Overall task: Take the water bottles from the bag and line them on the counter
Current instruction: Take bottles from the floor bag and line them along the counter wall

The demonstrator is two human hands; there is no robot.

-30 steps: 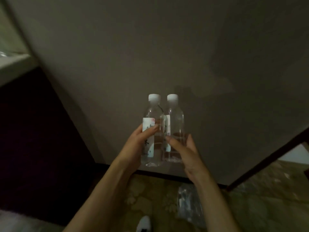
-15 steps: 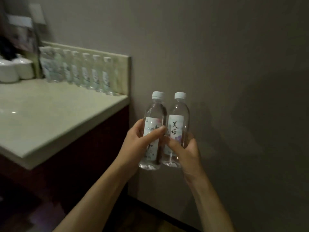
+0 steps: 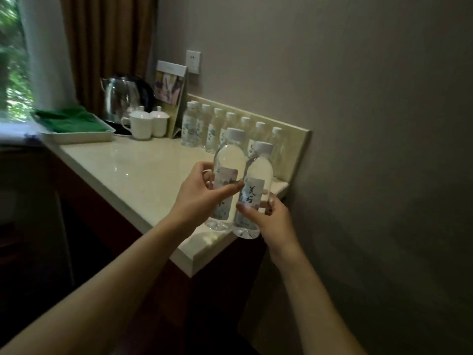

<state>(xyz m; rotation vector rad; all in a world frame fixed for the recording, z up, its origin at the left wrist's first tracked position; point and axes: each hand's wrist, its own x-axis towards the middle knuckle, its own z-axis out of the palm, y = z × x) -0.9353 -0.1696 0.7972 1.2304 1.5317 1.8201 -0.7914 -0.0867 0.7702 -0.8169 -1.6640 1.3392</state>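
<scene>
I hold two clear, white-capped water bottles upright and side by side above the near right corner of the pale counter. My left hand grips the left bottle around its label. My right hand grips the right bottle low down, its thumb across the label. Behind them a row of several bottles stands along the backsplash. The bag is out of view.
At the counter's far end are a steel kettle, two white lidded cups, a card stand and a tray with a green cloth. A grey wall closes the right side. Curtains and a window lie at left.
The view has swung from floor and wall up to the counter. Both hands, still holding the two bottles, have come from beside the wall to above the counter's near corner.
</scene>
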